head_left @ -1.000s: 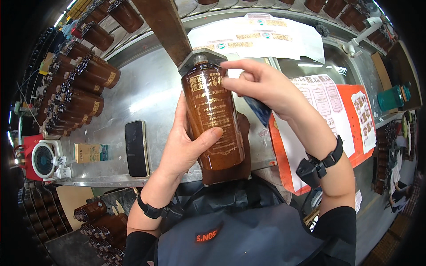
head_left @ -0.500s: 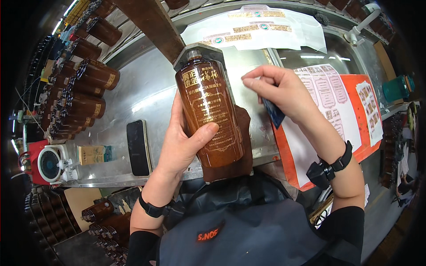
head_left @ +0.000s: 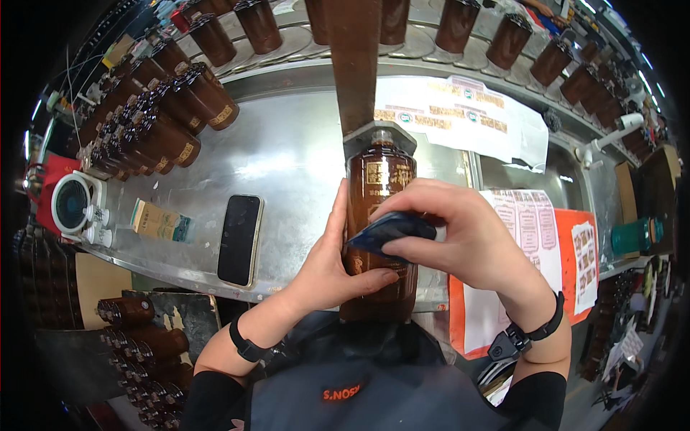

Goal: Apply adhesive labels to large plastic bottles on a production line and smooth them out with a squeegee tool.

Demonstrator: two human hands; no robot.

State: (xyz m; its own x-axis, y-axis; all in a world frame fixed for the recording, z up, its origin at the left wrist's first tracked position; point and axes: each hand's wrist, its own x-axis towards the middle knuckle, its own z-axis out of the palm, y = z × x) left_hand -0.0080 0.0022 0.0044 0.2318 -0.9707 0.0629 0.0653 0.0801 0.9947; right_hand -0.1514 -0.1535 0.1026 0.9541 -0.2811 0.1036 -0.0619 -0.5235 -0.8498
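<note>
A brown glass bottle (head_left: 382,167) with gold lettering stands in front of me, its neck against a grey angular plate (head_left: 357,139). My left hand (head_left: 323,274) holds its lower left side, with the thumb across the front and the fingers along the edge. In my right hand (head_left: 471,241) is a dark blue flat scraper-like piece (head_left: 388,233), pinched between thumb and fingers. It lies against the front of the bottle and hides part of the lettering. The bottle's underside and what supports it are partly hidden.
On the metal table lie a phone (head_left: 240,240) and a small box (head_left: 157,220), near a white fan (head_left: 71,204). Brown bottles (head_left: 204,95) crowd the left. Label sheets (head_left: 496,140) lie behind, more on an orange sheet (head_left: 571,280) at right. A brown beam (head_left: 352,65) rises centrally.
My right hand has moved left from beside the bottle, bringing the blue piece onto its front. The left hand still holds the bottle, now more upright in view. The view has shifted.
</note>
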